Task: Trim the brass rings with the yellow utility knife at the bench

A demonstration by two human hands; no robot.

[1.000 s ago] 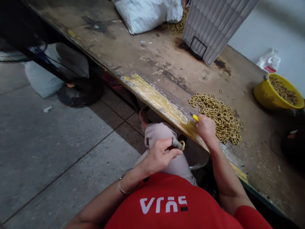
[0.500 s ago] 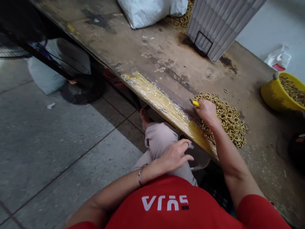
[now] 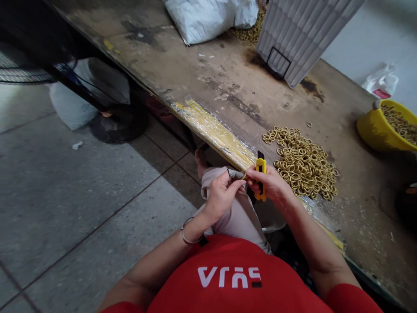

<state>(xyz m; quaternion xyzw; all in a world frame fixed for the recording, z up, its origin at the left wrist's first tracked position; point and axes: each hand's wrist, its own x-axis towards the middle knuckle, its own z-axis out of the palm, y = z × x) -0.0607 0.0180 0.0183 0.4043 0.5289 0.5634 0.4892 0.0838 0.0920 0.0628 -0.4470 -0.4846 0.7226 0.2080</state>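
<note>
In front of my lap both hands meet at the table's edge. My left hand [image 3: 221, 195] has a grey wrap [image 3: 235, 174] on one finger and pinches a small brass-coloured ring [image 3: 243, 175] between thumb and that finger. My right hand [image 3: 276, 184] is closed around a yellow utility knife [image 3: 261, 184], its dark blade pointing up and away from me. The right thumb and fingertips also touch the ring. Just beyond the right hand lies a pile of similar rings [image 3: 304, 163] on the worn table [image 3: 224, 74].
Yellow tape [image 3: 211, 130] under clear film covers the table's near edge. A grey ribbed bin [image 3: 299, 39], white sack [image 3: 205, 19] and yellow tub [image 3: 374, 130] of rings stand farther off. A black fan base [image 3: 119, 124] and another sack [image 3: 74, 102] are on the left floor.
My right hand has come back from the pile toward me, with the knife still in it. My left hand has risen to meet it, and a ring now shows between them.
</note>
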